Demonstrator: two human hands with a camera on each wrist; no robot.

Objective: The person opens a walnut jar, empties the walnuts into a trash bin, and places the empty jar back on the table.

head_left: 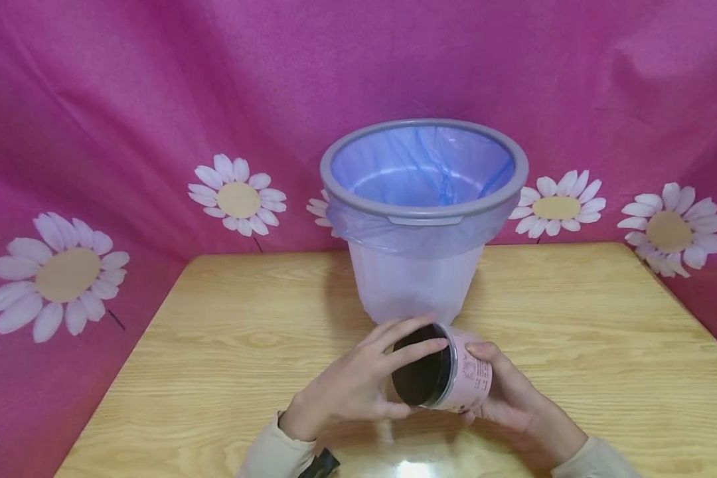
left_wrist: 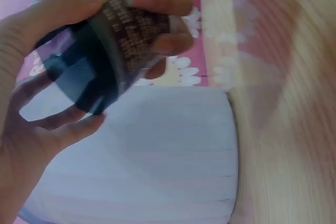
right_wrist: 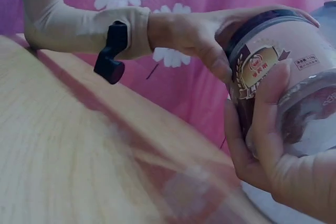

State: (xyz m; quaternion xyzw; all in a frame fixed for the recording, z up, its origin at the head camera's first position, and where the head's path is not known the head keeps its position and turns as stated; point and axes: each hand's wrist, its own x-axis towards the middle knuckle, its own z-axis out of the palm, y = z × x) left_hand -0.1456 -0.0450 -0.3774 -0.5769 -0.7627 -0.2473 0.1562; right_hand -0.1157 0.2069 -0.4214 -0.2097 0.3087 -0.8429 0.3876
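Observation:
A jar (head_left: 471, 375) with a pink printed label and a black lid (head_left: 419, 378) is tilted on its side between both hands, with its lid toward the left. My left hand (head_left: 352, 385) holds the lid, fingers spread over its top and edge and the thumb on the near side. From the other side, my right hand (head_left: 516, 395) grips the jar's body. In the right wrist view, a gold-and-red emblem (right_wrist: 260, 64) shows on the label. The left wrist view has the lid (left_wrist: 86, 72) between the left thumb and fingers.
A pale waste bin (head_left: 415, 279) with a grey rim (head_left: 424, 214) and a blue bag liner (head_left: 388, 166) stands just behind the jar on the wooden table (head_left: 245, 318). A magenta curtain (head_left: 287, 79) with daisies hangs around the table.

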